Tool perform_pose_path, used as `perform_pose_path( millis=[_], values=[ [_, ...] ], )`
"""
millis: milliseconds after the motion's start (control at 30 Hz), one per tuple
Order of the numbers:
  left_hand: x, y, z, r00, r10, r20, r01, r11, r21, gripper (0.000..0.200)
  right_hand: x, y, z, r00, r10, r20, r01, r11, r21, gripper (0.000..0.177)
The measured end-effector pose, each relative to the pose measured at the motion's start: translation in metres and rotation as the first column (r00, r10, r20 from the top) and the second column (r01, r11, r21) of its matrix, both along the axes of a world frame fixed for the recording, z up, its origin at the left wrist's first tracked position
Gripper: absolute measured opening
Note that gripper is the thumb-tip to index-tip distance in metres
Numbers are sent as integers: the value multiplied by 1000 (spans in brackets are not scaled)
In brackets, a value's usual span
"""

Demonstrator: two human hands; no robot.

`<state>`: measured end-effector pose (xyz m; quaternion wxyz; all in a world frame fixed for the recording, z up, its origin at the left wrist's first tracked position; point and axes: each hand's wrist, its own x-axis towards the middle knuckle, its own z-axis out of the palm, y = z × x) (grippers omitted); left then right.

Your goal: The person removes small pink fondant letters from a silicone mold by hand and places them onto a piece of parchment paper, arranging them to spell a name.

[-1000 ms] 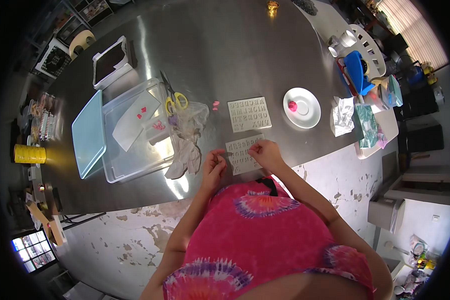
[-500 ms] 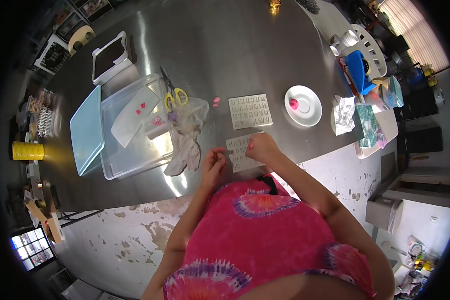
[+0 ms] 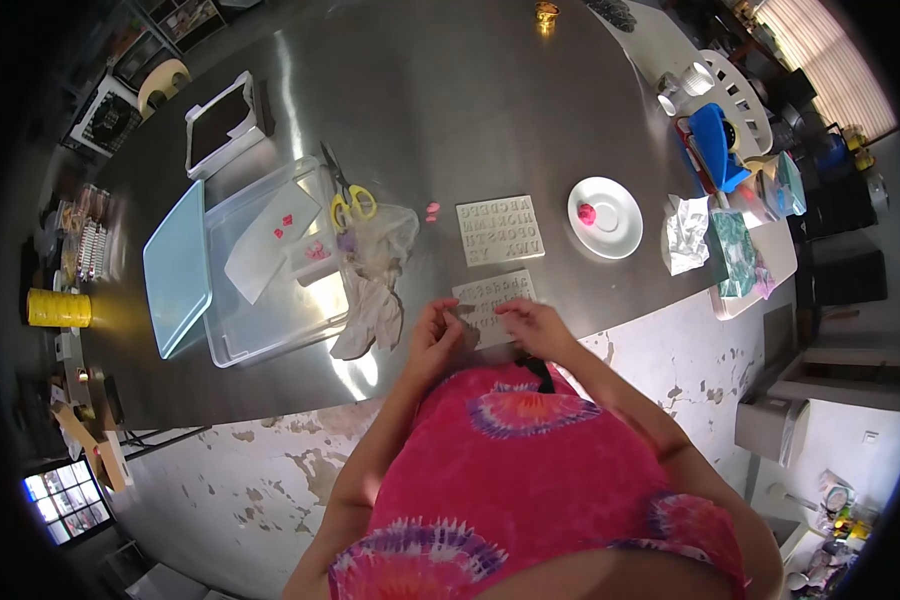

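Note:
A pale lowercase-letter mold (image 3: 515, 285) lies flat near the table's front edge, partly covered by my hands. My right hand (image 3: 538, 326) hovers over its right side, fingertips drawn together; any small thing between them is too small to make out. At the mold's left edge is my left hand (image 3: 435, 335), its fingers loosely bent and nothing visible in them. Just beyond sits an uppercase-letter mold (image 3: 500, 230). A white saucer (image 3: 620, 235) to the right carries a pink lump (image 3: 587, 215). Small pink pieces (image 3: 432, 211) rest on the metal table left of the molds.
Left of my hands are crumpled clear plastic (image 3: 375, 310), yellow-handled scissors (image 3: 355, 205) and a clear plastic box (image 3: 225, 345) holding white paper with pink bits. Its bluish lid (image 3: 180, 265) leans beside it. Crumpled foil (image 3: 687, 235) and a green packet (image 3: 733, 253) lie right.
My right hand has gone from a fist to extended fingers and sits slightly lower over the mold. My left hand has moved slightly right, toward it.

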<state>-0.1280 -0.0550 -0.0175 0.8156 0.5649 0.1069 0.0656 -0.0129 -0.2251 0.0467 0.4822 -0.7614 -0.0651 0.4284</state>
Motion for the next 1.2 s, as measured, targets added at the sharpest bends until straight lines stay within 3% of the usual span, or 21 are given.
perform_pose_path(
  millis=[33,67,100,167,300,333,400,433,500,567,633,700,767,800,867,933,1000,1100,1133,1167,1200],
  values=[
    [2,-2,8,1000,-9,1,9,1000,2,34,-11,3,-2,961,79,266,-132,973,188,21],
    [2,-6,17,997,1,-82,-2,1000,-9,37,-16,5,-3,848,96,522,-301,897,323,22],
    [4,-9,23,986,11,-167,-14,1000,-19,39,-17,8,-2,849,89,522,-294,899,325,22],
    [9,-16,19,985,9,-170,-24,996,-85,40,-19,10,0,799,178,575,-413,857,308,24],
    [21,-27,25,989,2,-147,-42,963,-265,40,-15,11,3,755,129,643,-392,875,285,17],
    [23,-29,23,989,4,-145,-42,964,-263,40,-14,10,4,752,137,645,-392,880,270,14],
    [28,-29,21,989,8,-146,-18,998,-66,35,-12,11,6,745,149,650,-400,879,257,10],
    [28,-27,23,989,15,-146,-24,998,-61,35,-12,11,9,773,165,613,-350,916,195,9],
    [29,-24,29,971,-142,-192,123,986,-109,32,-11,10,8,799,176,575,-302,944,130,9],
    [27,-21,37,964,-190,-186,159,972,-173,29,-10,5,1,659,34,752,-222,963,150,9],
    [23,-17,36,954,-243,-177,199,951,-238,27,-9,-1,-1,704,23,709,-188,970,154,9],
    [20,-12,30,908,-350,-231,347,936,-55,24,-9,-7,-4,747,12,665,-155,975,157,11],
    [19,-13,25,932,-280,-232,290,957,11,23,-10,-9,-10,915,-6,404,-102,964,245,16],
    [21,-12,30,952,-207,-227,229,970,77,23,-10,-7,-5,915,-7,404,-101,964,247,16],
    [25,-6,40,945,-197,-261,242,958,155,24,-9,-3,4,990,-87,115,54,963,265,21],
    [33,-1,44,939,-187,-288,258,938,233,25,-2,3,1,994,-100,51,81,954,288,21],
    [41,2,47,969,-96,-229,189,884,428,24,6,9,0,994,-112,-13,111,945,307,22],
    [55,9,59,975,-36,-218,133,884,447,23,19,25,5,988,-151,28,135,944,301,18],
    [60,12,57,974,-39,-223,137,885,445,23,23,32,17,935,-132,329,48,967,252,17],
    [66,16,55,986,-42,-161,102,917,385,23,29,39,26,796,-89,599,-23,984,176,16],
    [72,20,57,994,-39,-98,68,945,318,22,35,45,30,798,-88,596,-21,985,174,16]
  ],
)
